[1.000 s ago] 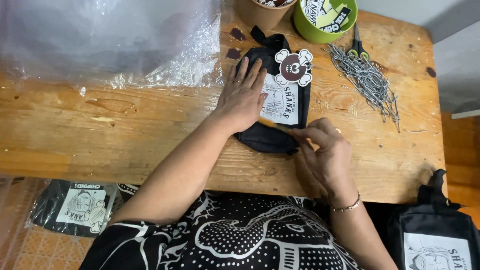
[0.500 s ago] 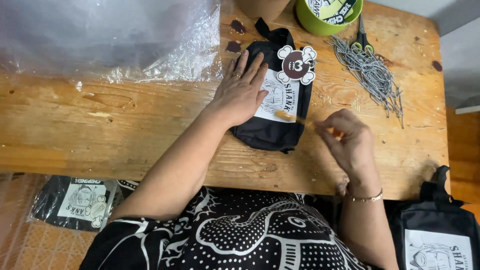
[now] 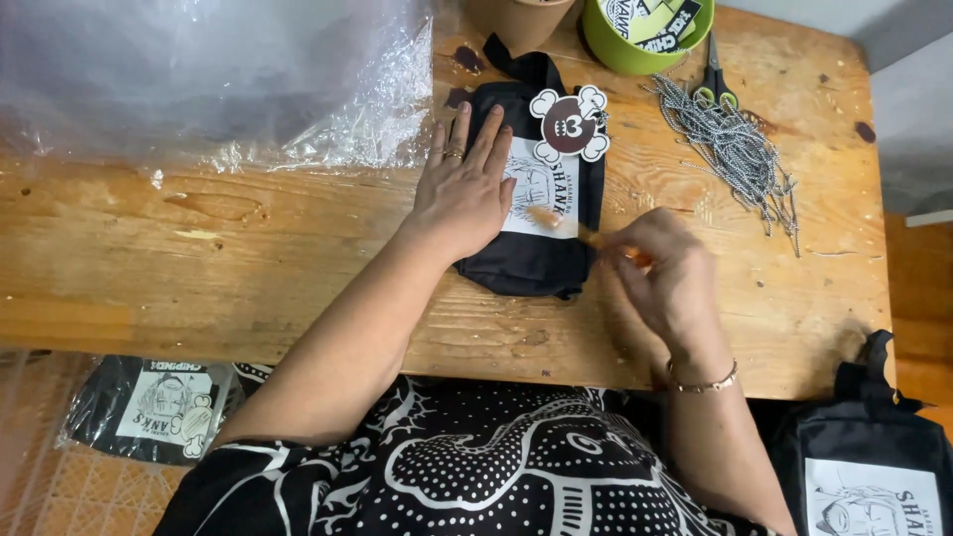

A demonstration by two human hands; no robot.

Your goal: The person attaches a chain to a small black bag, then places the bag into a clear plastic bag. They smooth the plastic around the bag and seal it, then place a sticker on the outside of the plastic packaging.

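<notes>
Left hand (image 3: 465, 189) flat, fingers spread, on black pouch (image 3: 526, 260) at centre of wooden table (image 3: 248, 288), pinning it so fabric stays put; round skull-shaped charm (image 3: 570, 124) lies at pouch top

Right hand (image 3: 667, 280) just beside pouch's right edge, fingers pinched on small orange item (image 3: 586, 235), blurred, kind unclear

Ball chains (image 3: 740, 154), scissors (image 3: 715, 84), green tub (image 3: 635, 40) within reach at far right; clear plastic sheet (image 3: 199, 79) pushed aside left
</notes>
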